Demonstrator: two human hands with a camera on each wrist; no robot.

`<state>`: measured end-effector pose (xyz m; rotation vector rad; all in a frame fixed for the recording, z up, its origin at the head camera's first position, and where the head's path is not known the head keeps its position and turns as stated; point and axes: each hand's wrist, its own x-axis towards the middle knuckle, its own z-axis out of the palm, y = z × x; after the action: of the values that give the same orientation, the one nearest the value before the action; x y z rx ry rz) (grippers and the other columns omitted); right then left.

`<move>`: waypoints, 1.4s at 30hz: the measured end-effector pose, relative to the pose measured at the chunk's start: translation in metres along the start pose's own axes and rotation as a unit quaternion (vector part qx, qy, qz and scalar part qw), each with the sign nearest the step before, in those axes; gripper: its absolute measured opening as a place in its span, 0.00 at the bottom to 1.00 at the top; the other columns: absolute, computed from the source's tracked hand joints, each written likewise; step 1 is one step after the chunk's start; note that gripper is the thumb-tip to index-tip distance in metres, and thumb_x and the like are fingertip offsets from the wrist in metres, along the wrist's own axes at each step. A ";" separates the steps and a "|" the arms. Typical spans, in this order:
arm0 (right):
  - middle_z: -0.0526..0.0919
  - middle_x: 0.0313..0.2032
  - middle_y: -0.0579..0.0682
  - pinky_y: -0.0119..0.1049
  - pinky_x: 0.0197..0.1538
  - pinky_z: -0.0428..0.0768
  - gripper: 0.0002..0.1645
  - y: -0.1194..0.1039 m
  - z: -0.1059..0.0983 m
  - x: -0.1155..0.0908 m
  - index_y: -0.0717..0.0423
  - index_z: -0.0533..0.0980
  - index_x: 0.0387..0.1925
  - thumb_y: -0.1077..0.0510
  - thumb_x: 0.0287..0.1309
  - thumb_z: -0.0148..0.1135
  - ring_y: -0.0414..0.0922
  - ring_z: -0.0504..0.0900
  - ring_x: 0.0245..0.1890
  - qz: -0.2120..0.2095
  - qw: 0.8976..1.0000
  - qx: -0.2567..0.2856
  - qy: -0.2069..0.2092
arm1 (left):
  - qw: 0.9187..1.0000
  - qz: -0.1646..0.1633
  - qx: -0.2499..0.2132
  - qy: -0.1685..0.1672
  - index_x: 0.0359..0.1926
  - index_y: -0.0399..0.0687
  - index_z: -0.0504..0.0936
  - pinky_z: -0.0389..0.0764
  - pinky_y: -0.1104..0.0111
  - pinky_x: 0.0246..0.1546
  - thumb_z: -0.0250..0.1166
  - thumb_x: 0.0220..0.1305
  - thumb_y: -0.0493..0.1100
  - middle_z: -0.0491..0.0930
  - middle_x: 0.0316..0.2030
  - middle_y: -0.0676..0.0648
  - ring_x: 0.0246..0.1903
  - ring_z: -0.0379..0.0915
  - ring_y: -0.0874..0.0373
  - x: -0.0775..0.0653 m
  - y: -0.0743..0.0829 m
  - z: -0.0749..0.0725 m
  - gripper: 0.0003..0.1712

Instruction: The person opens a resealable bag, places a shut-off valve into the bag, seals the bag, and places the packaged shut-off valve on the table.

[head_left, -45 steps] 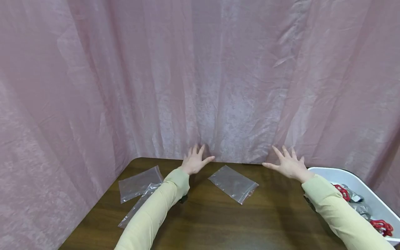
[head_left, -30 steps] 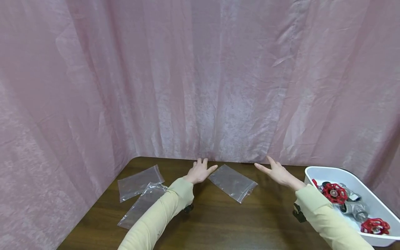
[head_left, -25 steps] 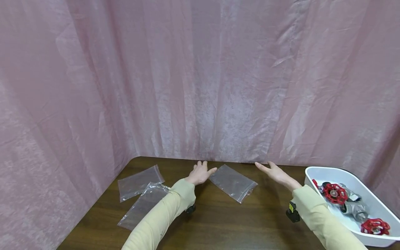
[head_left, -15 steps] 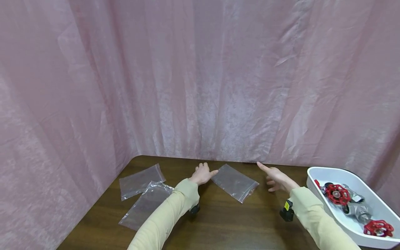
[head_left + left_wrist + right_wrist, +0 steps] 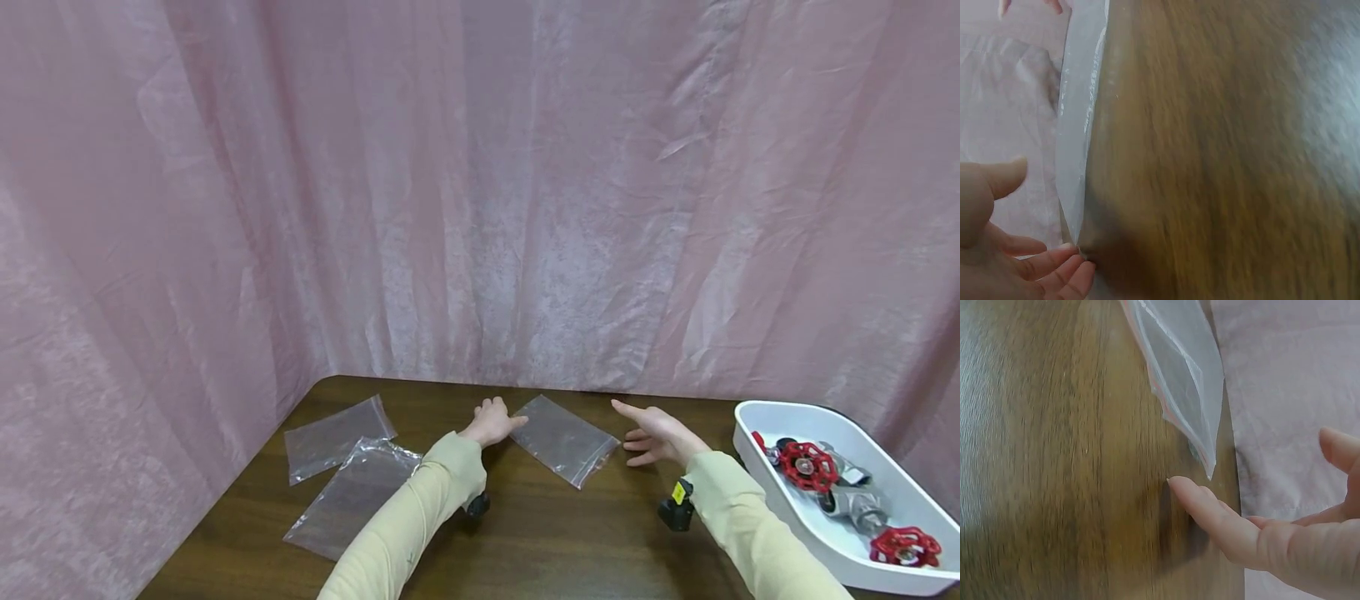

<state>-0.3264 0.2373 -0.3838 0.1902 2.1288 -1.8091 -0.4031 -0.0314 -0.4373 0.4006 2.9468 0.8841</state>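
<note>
A clear zip bag [image 5: 566,442] lies flat on the dark wooden table between my hands. My left hand [image 5: 492,422] is at its left corner; in the left wrist view the fingertips [image 5: 1079,256] meet the tip of the bag, with the thumb [image 5: 1007,178] held away. To the right of the bag, my right hand [image 5: 660,435] has its thumb extended and its fingers loosely bent. In the right wrist view those fingers [image 5: 1204,509] are just short of the bag's corner [image 5: 1207,450], and nothing is held.
Two more clear bags, a far one [image 5: 337,437] and a near one [image 5: 345,508], overlap slightly on the left. At the right stands a white tub [image 5: 795,512] holding metal valves with red handwheels [image 5: 808,467]. A pink curtain [image 5: 480,208] hangs behind the table.
Both hands have come down from the curtain side toward the bag, left hand rightward and right hand leftward. Their spread fingers have bent downward. The bags stay in place.
</note>
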 end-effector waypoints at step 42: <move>0.79 0.32 0.55 0.39 0.44 0.75 0.20 -0.017 -0.018 -0.030 0.84 0.60 0.51 0.76 0.58 0.47 0.45 0.80 0.34 -0.163 0.977 0.113 -0.077 | 0.904 0.038 -0.425 -0.008 0.48 0.24 0.67 0.78 0.65 0.25 0.60 0.50 0.22 0.74 0.24 0.42 0.23 0.77 0.51 -0.075 0.045 -0.037 0.22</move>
<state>-0.3070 0.2558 -0.3557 -0.2542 1.9307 -2.1714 -0.3243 -0.0337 -0.3847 0.4417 2.2059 1.9900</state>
